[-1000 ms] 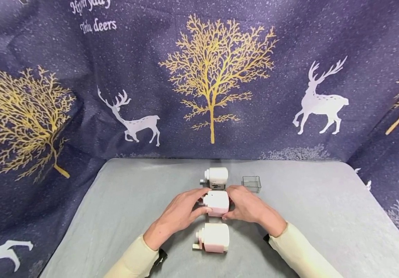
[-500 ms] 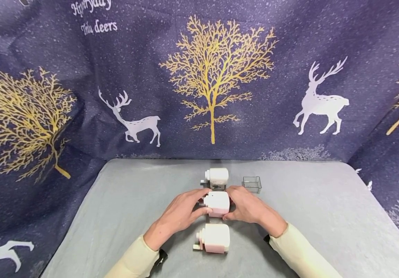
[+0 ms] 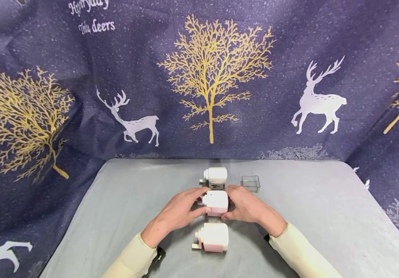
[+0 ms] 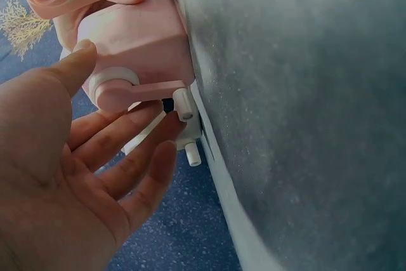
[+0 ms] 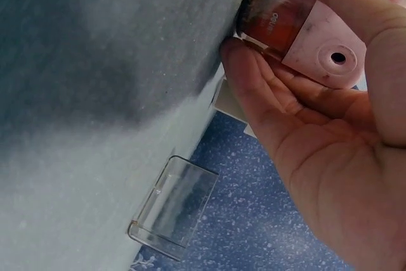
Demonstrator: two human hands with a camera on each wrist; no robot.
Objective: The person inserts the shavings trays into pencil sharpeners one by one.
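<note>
A pink and white crank pencil sharpener point(image 3: 217, 202) stands on the table between both hands. My left hand point(image 3: 182, 208) grips its crank side, thumb at the near edge and fingers reaching round behind. The left wrist view shows the pink crank point(image 4: 149, 91) pointing toward the table, with fingers point(image 4: 120, 134) beneath it. From the right, my right hand point(image 3: 246, 206) holds the same sharpener between thumb and fingers. In the right wrist view, the pencil hole point(image 5: 338, 58) and a see-through reddish shavings drawer point(image 5: 276, 20) face that palm.
A second pink and white sharpener point(image 3: 215, 236) stands nearer the person. Behind the held one is a white sharpener point(image 3: 217, 175) with a dark print. A clear, open-topped box point(image 3: 251, 182) lies at the back right. A patterned cloth point(image 3: 133, 77) hangs behind the table.
The hands and the sharpeners keep their places. Only the head view shifts very slightly.
</note>
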